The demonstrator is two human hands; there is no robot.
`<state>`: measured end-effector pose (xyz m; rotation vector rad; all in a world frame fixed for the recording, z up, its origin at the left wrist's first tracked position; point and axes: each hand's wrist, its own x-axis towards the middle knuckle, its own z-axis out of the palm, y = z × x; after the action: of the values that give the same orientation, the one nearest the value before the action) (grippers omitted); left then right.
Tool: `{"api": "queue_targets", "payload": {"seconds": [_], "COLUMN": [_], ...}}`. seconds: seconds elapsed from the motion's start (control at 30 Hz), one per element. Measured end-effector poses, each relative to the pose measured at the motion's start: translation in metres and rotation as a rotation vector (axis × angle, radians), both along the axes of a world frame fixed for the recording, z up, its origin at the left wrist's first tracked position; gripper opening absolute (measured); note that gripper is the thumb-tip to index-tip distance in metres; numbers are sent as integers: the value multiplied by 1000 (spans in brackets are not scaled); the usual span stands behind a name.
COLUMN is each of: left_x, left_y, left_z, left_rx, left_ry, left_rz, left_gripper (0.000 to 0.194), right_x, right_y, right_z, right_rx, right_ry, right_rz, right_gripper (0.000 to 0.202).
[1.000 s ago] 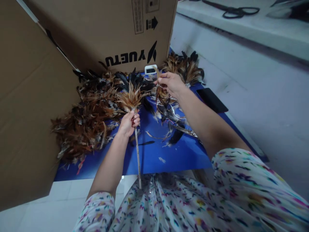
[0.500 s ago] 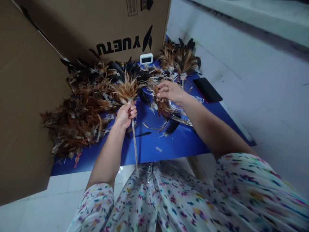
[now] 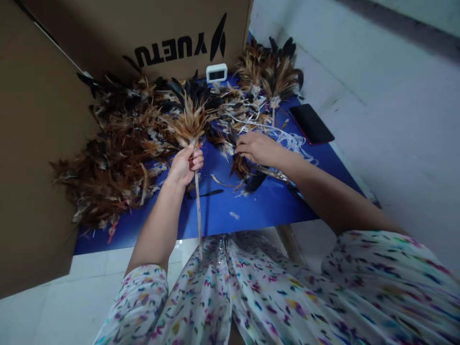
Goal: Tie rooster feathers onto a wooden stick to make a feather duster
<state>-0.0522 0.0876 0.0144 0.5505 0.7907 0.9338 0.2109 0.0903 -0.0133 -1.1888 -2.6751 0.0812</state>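
Note:
My left hand (image 3: pixel 186 164) is closed round the thin stick of a feather duster (image 3: pixel 190 120), just under its tan and black feathers. The bare stick slants down past the table's front edge toward my clothes. My right hand (image 3: pixel 257 147) is over a small heap of loose brown feathers (image 3: pixel 240 167). Its fingers are bent together with their tips down among these feathers; how many they pinch is hidden. A tangle of white plastic string (image 3: pixel 293 142) lies beside and beyond the right wrist. Partly under the right forearm is a metal tool (image 3: pixel 275 173), its kind unclear.
A large pile of brown feathers (image 3: pixel 118 163) covers the table's left side. Finished-looking dusters (image 3: pixel 278 79) lie at the back right, near a black phone (image 3: pixel 311 123). A small white clock-like device (image 3: pixel 216 73) stands before a cardboard box (image 3: pixel 108 38). The blue table (image 3: pixel 251 211) ends near my body.
My right hand has come down into the loose feathers and its fingers have drawn together. The left hand keeps its hold on the duster. The view has tilted slightly.

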Motion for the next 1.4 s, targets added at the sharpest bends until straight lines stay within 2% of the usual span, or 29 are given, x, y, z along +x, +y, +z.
{"api": "queue_targets", "payload": {"seconds": [0.1, 0.2, 0.33, 0.43, 0.5, 0.57, 0.67, 0.73, 0.83, 0.97, 1.27, 1.4], "left_x": [0, -1, -2, -1, 0, 1, 2, 3, 5, 6, 8, 10], "left_y": [0, 0, 0, -2, -3, -4, -5, -5, -5, -6, -8, -9], "left_z": [-2, -3, -3, -1, 0, 0, -1, -3, -5, -5, -7, -6], "left_rx": [-4, 4, -27, -56, -62, -53, -11, 18, 50, 80, 146, 134], "left_ry": [-8, -22, -53, -64, -61, -55, -12, 39, 78, 76, 176, 190], "left_rz": [-7, -19, -18, -19, -27, -42, -57, -48, -41, -14, -8, -11], "left_gripper": [23, 26, 21, 16, 16, 16, 20, 23, 20, 16, 24, 24], "right_x": [-3, 1, 15, 17, 8, -9, -42, -63, -88, -107, -125, -127], "right_y": [-2, -8, -24, -37, -43, -46, -48, -47, -41, -32, -25, -26], "right_z": [1, 6, 22, 36, 43, 48, 51, 49, 44, 37, 35, 37], "right_rx": [37, 47, 16, -74, -196, -386, -697, -848, -913, -927, -798, -823], "right_ry": [-120, -65, 256, 585, 844, 1094, 1343, 1422, 1477, 1474, 1343, 1358], "right_rz": [-20, -13, -45, -303, -474, -554, -565, -546, -565, -620, -690, -697], "right_gripper": [28, 30, 22, 7, 4, 9, 12, 14, 19, 23, 26, 28]}}
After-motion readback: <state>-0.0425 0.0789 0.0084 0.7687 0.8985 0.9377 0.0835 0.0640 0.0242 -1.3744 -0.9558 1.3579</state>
